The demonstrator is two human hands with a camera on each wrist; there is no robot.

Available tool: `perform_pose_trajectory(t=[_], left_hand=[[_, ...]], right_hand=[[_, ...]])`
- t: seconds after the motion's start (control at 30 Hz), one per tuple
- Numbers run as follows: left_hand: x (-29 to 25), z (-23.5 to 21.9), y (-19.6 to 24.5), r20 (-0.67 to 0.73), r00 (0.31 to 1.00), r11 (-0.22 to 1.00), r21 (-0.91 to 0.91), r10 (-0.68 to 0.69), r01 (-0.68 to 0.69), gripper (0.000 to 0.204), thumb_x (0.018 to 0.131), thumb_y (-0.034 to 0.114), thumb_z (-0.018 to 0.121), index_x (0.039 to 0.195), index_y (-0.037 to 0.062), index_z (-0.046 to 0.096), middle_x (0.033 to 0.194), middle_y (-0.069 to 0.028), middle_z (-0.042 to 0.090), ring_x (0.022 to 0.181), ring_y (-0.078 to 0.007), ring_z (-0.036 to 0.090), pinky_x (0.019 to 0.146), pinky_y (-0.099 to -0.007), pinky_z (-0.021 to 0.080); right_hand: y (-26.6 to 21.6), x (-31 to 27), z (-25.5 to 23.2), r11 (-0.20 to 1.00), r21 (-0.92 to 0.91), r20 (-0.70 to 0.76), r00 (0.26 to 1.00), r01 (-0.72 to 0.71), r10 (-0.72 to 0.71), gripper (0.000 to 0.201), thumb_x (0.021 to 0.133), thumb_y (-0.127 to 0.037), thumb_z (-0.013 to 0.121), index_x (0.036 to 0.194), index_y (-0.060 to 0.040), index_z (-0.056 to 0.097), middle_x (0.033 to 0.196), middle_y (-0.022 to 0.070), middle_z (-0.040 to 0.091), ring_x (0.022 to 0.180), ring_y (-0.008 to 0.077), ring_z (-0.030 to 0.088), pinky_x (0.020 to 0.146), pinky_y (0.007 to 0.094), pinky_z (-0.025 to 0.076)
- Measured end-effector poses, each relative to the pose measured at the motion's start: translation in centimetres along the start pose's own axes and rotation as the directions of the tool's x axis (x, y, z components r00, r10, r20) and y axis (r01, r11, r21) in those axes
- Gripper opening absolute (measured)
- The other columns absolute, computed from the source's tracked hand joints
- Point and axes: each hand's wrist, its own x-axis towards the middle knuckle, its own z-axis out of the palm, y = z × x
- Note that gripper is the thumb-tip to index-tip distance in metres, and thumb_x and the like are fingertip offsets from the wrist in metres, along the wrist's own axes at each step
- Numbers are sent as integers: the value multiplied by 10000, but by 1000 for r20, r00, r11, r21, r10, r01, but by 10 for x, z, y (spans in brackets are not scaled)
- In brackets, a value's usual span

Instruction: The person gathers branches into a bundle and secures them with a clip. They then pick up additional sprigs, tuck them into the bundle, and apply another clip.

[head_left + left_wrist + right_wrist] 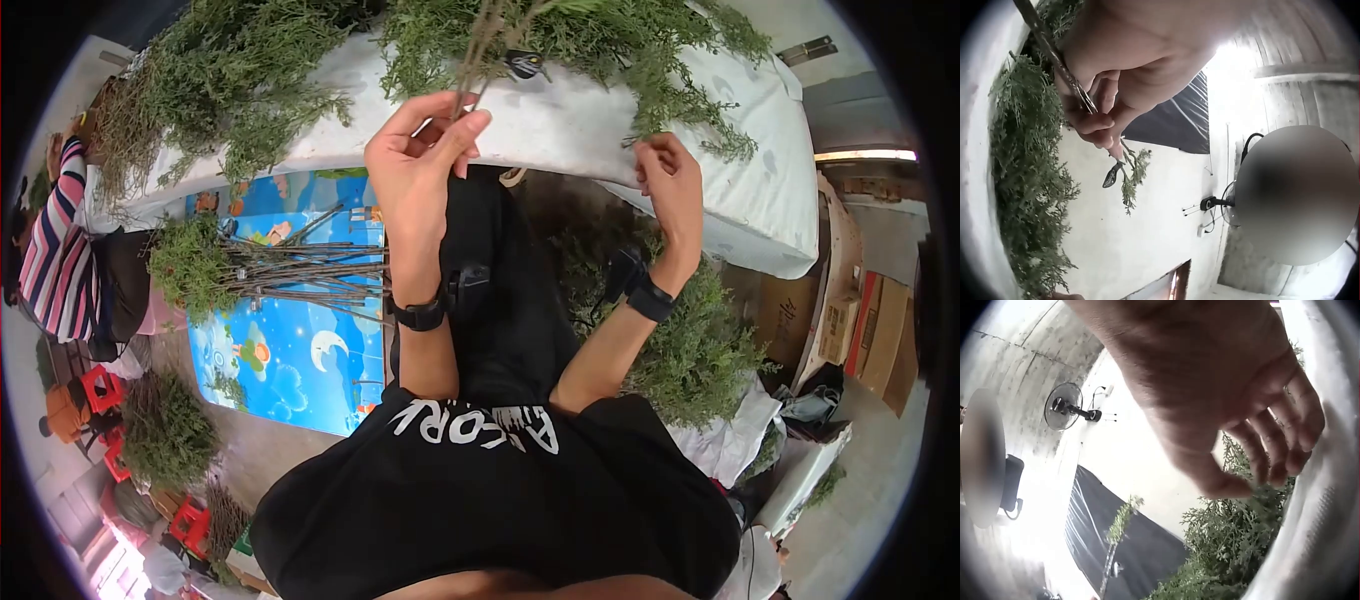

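My left hand (415, 160) pinches a few thin brown stems (478, 60) between thumb and fingers, above the white-covered table. In the left wrist view a stem (1054, 56) crosses the hand, and a green sprig (1135, 175) shows past the fingertips. Close to them is a small black piece with a pale pattern (1112, 175). My right hand (670, 180) is at the table's front edge, fingers bent, thumb near the index finger. Its fingertips are right at a conifer sprig (650, 110); I cannot tell whether they grip it.
Heaps of conifer branches (250, 70) cover the white table (560, 120). Left of my legs, cut branches (300, 270) lie on a blue printed surface (280, 370). More greenery (700, 350) stands at right, beyond it cardboard boxes (880, 340). A person in a striped top (65, 250) sits far left.
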Motion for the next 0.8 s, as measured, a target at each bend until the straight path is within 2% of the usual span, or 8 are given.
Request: perform_pose_trajectory(t=[0.17,0.3,0.4,0.43,0.53,0.67,0.7,0.8], left_hand=[[7,-5,-10,-147,988,999,27,48,-44,211,804,49,736,980,-15,640,822,-30,629,688,-48,519,531,-187,335],[11,-8,-11,-140,989,998,-35,45,-50,190,869,69,635,1015,-50,609,893,-82,625,734,-97,549,566,-230,374],[15,-16,-12,-77,996,989,-136,49,-59,201,874,73,602,1026,-58,604,943,-103,624,767,-126,558,580,-246,382],[17,-22,-14,-45,998,991,-127,35,-41,223,862,57,573,1050,-62,593,980,-118,618,803,-146,555,597,-257,385],[23,-36,-18,22,997,993,-96,70,-67,258,843,29,564,1083,-63,576,1002,-120,612,830,-149,552,609,-259,383],[25,-37,-17,4,1000,992,-120,26,-25,258,828,-15,559,1083,-46,573,1018,-100,623,857,-111,523,621,-232,377],[26,-36,-17,12,999,994,-109,33,-31,258,833,-16,567,1090,-46,572,1019,-99,624,852,-112,526,629,-232,384],[28,-38,-17,31,998,998,-48,45,-44,257,853,-14,586,1108,-47,568,1024,-103,631,831,-113,538,655,-234,411]], right_hand=[[-12,-4,2,998,24,-233,971,62,-55,335,775,-216,759,993,14,652,810,62,637,673,103,542,633,261,452],[-13,5,24,972,-134,-354,907,191,-227,365,756,-223,782,1019,-2,661,811,59,639,688,126,557,643,275,458],[-14,10,46,990,-122,-334,936,71,-108,349,748,-203,781,1009,-2,664,777,60,632,664,137,543,633,288,454],[-8,13,50,966,-258,-317,941,31,-115,314,744,-172,771,980,4,661,755,58,627,642,140,522,618,288,446],[-10,14,50,978,-141,-314,930,155,-192,271,739,-122,751,959,6,657,741,47,623,653,136,518,614,282,443],[-15,10,37,912,132,-349,879,390,-325,122,747,-34,690,852,-28,628,913,51,628,775,120,548,621,256,449],[-16,10,32,881,105,-334,851,462,-406,105,775,-27,672,837,-27,586,1066,94,613,814,131,549,621,244,452],[-21,5,26,817,406,-255,909,410,-330,102,819,-28,639,869,-4,554,1102,167,609,868,178,601,640,270,492]])
